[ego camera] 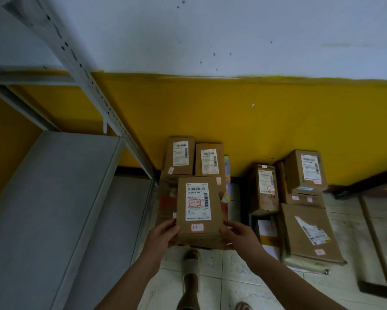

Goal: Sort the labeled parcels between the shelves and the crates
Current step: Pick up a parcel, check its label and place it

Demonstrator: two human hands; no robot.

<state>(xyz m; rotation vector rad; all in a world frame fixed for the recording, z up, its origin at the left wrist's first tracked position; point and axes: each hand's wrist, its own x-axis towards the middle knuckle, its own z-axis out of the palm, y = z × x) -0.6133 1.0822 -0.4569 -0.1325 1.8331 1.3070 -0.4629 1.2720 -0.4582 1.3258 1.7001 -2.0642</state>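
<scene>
Left grip (163, 235), right grip (237, 237) on parcel (198, 203)

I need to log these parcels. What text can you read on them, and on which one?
"482-C55-06 T36", as best it reads: bold line on the white label of the held parcel.
Its red stamp and small sticker: too blurred.
Labels on the parcels on the floor: too small and blurred.

A wall (255, 52) white above, yellow below; pale speckled tiled floor (230, 287).
</scene>
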